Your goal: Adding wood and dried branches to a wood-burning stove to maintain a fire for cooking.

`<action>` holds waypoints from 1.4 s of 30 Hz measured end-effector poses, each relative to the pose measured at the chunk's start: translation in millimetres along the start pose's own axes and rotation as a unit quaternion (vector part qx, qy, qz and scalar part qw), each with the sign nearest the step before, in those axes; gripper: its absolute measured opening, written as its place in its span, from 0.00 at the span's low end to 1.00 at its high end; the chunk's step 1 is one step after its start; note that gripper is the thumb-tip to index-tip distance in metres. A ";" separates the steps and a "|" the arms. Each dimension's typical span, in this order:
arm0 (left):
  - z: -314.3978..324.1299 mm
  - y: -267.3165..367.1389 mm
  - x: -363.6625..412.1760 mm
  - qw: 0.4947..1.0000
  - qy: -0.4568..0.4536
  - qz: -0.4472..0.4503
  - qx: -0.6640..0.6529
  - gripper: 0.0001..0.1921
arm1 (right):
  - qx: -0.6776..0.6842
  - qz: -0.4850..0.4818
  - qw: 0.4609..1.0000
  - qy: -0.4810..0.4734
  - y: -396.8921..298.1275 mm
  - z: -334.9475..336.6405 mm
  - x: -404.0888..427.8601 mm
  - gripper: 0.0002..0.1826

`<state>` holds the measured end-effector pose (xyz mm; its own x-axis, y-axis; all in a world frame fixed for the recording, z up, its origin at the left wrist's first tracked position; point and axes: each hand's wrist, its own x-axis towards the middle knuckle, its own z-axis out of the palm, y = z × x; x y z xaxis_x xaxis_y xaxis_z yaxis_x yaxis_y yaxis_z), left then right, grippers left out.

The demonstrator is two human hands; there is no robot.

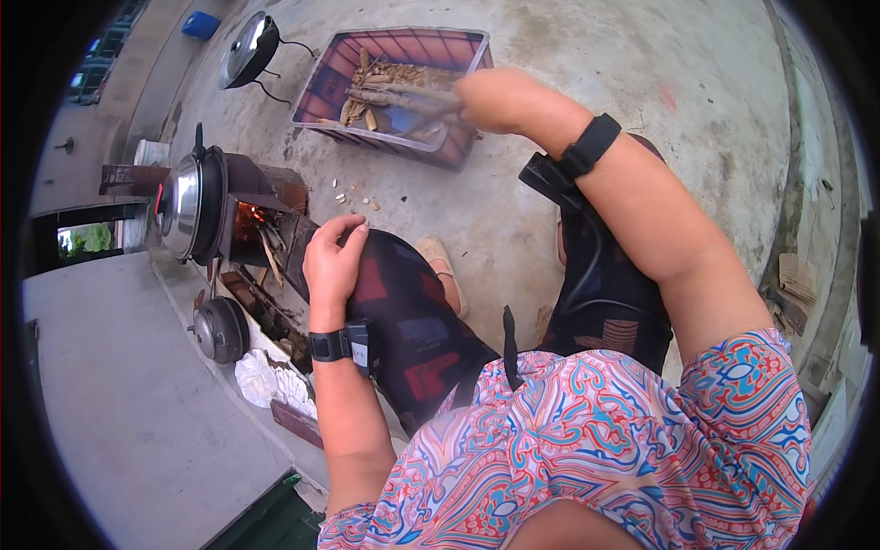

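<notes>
My right hand (485,102) is closed around the near ends of several thin wooden sticks (405,100), over the right side of a plastic crate (395,141). Bark and wood scraps (375,79) lie inside the crate. My left hand (335,261) rests on my left knee with nothing in it, its fingers bent and somewhat apart. Left of that hand is a metal wood stove (258,179) with embers and flames (249,218) in its opening, where thin sticks (270,247) poke out. A large lidded pot (189,203) sits on the stove.
A lidded pan on a wire-legged stand (251,51) is beyond the stove, near a blue container (201,25). A small dark lidded pot (220,330) and a crumpled white plastic bag (258,377) lie at left. Cardboard (797,278) is at the right wall. Small scraps dot the concrete floor.
</notes>
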<state>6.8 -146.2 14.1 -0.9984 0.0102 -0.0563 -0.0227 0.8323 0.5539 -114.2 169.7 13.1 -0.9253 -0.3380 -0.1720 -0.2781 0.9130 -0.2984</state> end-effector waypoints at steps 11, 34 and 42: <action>-0.9 -1.9 -0.2 1.000 -0.002 -0.001 -0.009 0.15 | -0.013 0.002 1.000 -0.017 -6.6 -6.8 -5.9 0.12; -0.7 5.5 -0.4 1.000 0.005 0.011 0.006 0.14 | -0.029 0.007 0.999 -0.030 2.3 -3.4 -0.6 0.12; -1.7 6.7 -2.1 1.000 0.010 0.005 0.010 0.14 | 0.005 -0.004 1.000 0.000 -2.3 -7.6 -11.3 0.11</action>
<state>8.7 -141.6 19.3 -0.9994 0.0070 -0.0335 -0.0121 0.8427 0.5382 -105.1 173.1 22.9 -0.9227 -0.3460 -0.1702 -0.2834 0.9078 -0.3092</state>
